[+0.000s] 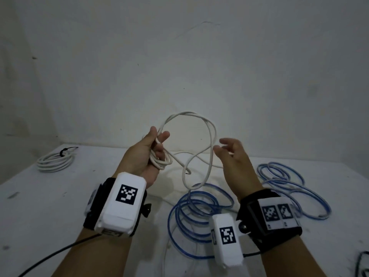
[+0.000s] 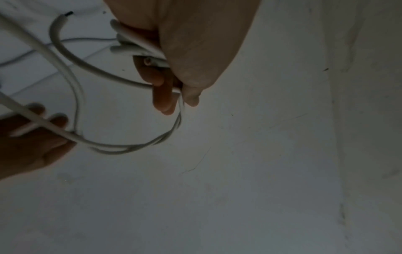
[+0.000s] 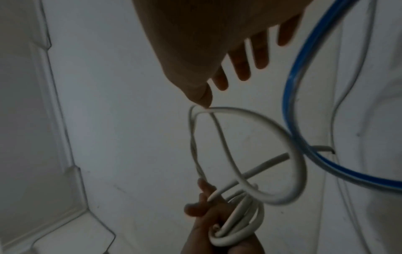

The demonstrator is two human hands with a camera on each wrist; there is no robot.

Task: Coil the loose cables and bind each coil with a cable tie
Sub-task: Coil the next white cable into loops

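My left hand [image 1: 159, 137] is raised over the table and grips several turns of a white cable [image 1: 209, 124]. A wide loop of that cable stands up to the right, and its cut end [image 1: 187, 173] hangs down in the middle. In the left wrist view my left hand [image 2: 174, 96] has its fingers curled round the white cable [image 2: 130, 49]. My right hand [image 1: 221, 146] hovers beside the loop with fingers spread and holds nothing. The right wrist view shows my right hand [image 3: 224, 87] with the thumb tip at the top of the white cable loop [image 3: 272, 123].
A bound white coil [image 1: 54, 162] with a black cable tie [image 1: 65, 151] lies at the far left of the white table [image 1: 40, 206]. Loose blue cables [image 1: 199, 206] sprawl below and right of my hands. A wall stands close behind.
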